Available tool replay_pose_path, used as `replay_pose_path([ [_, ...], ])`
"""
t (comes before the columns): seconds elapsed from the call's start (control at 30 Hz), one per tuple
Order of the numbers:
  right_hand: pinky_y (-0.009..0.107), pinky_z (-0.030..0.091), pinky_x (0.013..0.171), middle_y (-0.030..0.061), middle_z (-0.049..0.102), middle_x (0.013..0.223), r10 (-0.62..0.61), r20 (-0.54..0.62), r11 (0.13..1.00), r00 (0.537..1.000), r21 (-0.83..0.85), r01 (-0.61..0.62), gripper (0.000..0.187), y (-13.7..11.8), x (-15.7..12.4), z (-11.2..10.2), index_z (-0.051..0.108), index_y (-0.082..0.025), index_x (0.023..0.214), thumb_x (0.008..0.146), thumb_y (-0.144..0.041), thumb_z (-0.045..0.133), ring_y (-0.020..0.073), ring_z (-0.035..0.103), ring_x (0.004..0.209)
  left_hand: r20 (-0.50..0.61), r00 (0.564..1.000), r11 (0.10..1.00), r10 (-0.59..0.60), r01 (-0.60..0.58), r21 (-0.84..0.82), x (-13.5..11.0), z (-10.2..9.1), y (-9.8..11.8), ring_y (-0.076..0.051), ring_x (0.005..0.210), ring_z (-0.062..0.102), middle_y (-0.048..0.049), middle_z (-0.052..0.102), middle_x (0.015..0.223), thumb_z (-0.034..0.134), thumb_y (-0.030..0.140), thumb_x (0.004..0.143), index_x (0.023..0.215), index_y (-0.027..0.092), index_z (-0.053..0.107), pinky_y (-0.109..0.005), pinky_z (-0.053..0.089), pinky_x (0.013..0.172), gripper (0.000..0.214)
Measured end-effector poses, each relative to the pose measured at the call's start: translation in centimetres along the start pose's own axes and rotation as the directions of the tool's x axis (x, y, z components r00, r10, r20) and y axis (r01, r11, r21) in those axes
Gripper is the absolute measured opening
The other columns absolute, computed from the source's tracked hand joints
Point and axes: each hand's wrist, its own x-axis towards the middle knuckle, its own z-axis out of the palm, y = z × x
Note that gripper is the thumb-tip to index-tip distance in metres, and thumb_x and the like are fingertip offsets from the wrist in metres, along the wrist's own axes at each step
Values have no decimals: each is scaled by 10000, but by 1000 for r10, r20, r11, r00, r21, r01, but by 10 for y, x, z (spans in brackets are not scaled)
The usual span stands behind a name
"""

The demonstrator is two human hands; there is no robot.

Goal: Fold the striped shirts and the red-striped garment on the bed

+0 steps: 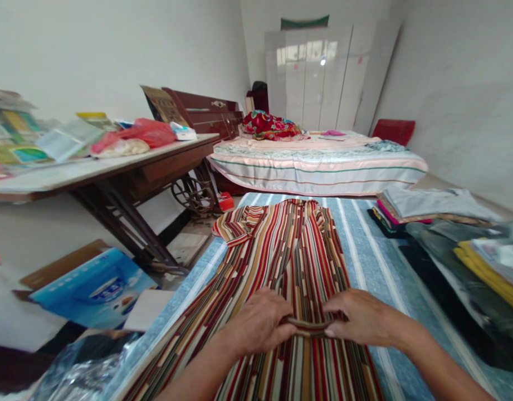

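A long dress (296, 250) with red, tan, black and white stripes lies spread on a blue striped bedcover (356, 228). Its collar points away from me, and a short sleeve (239, 223) lies out to the left. Across the lower middle of the dress, a narrow band of the same striped fabric (309, 326) stretches between my hands. My left hand (262, 320) pinches the band's left end. At its right end, my right hand (360, 318) closes on the band with thumb and fingers. Whether the band is a separate belt or part of the dress, I cannot tell.
Folded clothes (469, 267) are piled along the right side. On the left stands a sewing-machine table (156, 167) bearing bags and boxes, with a blue carton (101, 289) below it. A second bed (314, 167) stands beyond, before a white wardrobe (314, 78).
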Motion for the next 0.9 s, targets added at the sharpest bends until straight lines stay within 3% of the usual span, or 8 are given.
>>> replay_pose_path([
  [0.07, 235, 258, 503, -21, 589, 583, 11, -5, 1000, 1000, 7, -11, 138, 2, 4, 0, 623, -218, 669, 750, -317, 572, 126, 524, 548, 69, 997, 998, -40, 37, 41, 1, -3, 5, -187, 776, 606, -16, 644, 763, 567, 372, 811, 774, 190, 610, -331, 444, 809, 190],
  [0.17, 234, 332, 581, -2, 637, 707, 23, -138, 1000, 990, 10, -22, 187, 5, 26, -8, 642, -216, 776, 827, -320, 496, 141, 573, 664, -23, 988, 988, -150, 151, 37, 15, 0, 8, -201, 823, 605, -39, 649, 799, 517, 406, 843, 805, 177, 615, -341, 452, 813, 252],
  [0.27, 248, 392, 753, 26, 661, 952, 45, -320, 999, 946, -14, -52, 250, 12, 67, -15, 632, -223, 988, 886, -279, 410, 151, 592, 877, -156, 951, 961, -266, 274, 34, 40, 16, 9, -224, 1090, 540, -104, 615, 1124, 456, 321, 877, 1002, 158, 608, -364, 416, 937, 255],
  [0.37, 271, 341, 942, 74, 532, 1276, 129, -397, 984, 909, -62, -167, 375, 25, 113, -12, 510, -187, 1242, 917, -286, 350, 164, 470, 1169, -124, 919, 920, -375, 386, 75, 59, 44, 10, -290, 1355, 245, -162, 339, 1444, 454, 439, 863, 1273, 111, 484, -457, 247, 1089, 526],
  [0.5, 441, 148, 1083, 181, 231, 1480, 273, -391, 946, 879, -54, -318, 633, 50, 152, 9, 298, -57, 1402, 910, -452, 347, 289, 146, 1373, 15, 894, 893, -448, 446, 67, 64, 71, 7, -302, 1391, 34, -150, 135, 1512, 340, 643, 833, 1408, 132, 324, -508, 109, 1120, 769],
  [0.7, 455, 98, 1094, 169, 197, 1493, 361, -326, 914, 874, -61, -400, 778, 77, 163, 41, 269, -68, 1422, 882, -625, 216, 300, 104, 1380, 96, 885, 890, -455, 456, 10, 60, 70, 2, -292, 1381, -53, -106, 26, 1521, 274, 731, 790, 1438, 212, 237, -517, 31, 1119, 832],
  [0.9, 459, 89, 1093, 160, 190, 1497, 367, -326, 906, 871, -86, -414, 802, 73, 161, 36, 269, -78, 1425, 869, -651, 189, 296, 98, 1381, 84, 884, 888, -460, 461, 7, 62, 73, 1, -289, 1378, -78, -130, 25, 1518, 263, 742, 779, 1430, 199, 263, -519, -15, 1111, 848],
])
